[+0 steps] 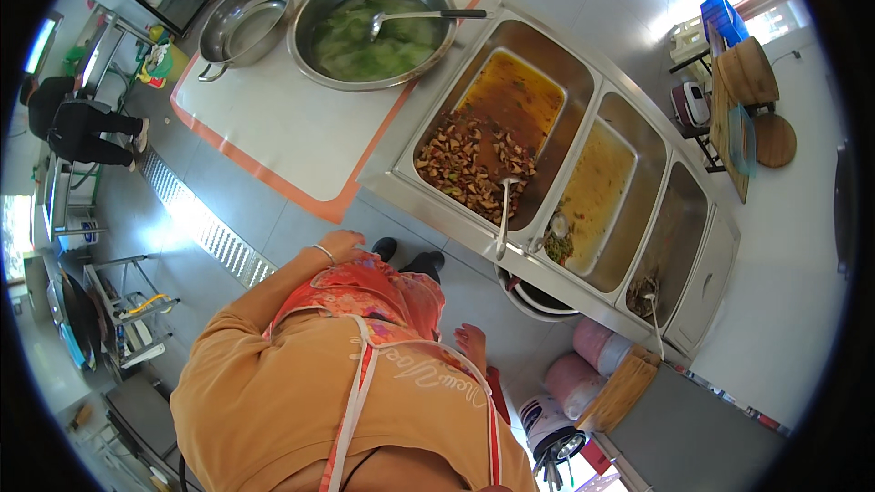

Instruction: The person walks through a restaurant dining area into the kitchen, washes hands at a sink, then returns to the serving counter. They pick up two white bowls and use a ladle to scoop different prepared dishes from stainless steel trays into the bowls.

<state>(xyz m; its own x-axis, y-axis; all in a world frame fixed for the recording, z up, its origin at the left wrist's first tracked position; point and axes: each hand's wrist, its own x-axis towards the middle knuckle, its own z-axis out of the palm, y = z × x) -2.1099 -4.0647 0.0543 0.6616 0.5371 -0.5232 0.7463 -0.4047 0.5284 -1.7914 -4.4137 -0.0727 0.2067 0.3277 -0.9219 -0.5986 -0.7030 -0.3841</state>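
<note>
My left hand (pixel 342 246), with a bangle at its wrist, is at the upper edge of my red floral apron (pixel 383 287); its fingertips are partly hidden. My right hand (pixel 470 342) hangs beside the apron with nothing visible in it, fingers loosely parted. Before me stands a steel food warmer (pixel 386 174). Its largest pan (pixel 577 65) contains diced food in reddish oil and a ladle (pixel 504 219). The middle pan (pixel 646 150) has yellowish broth with scraps, and the narrow pan (pixel 687 212) holds a little dark food and a spoon (pixel 654 321).
A steel basin (pixel 295 48) of green vegetable soup with a ladle (pixel 424 15) stands on the white table (pixel 287 130), beside an empty steel pan (pixel 249 20). A bucket (pixel 509 294) sits under the warmer's edge. Another person (pixel 82 119) bends at the far left, beyond a floor drain grate (pixel 195 208).
</note>
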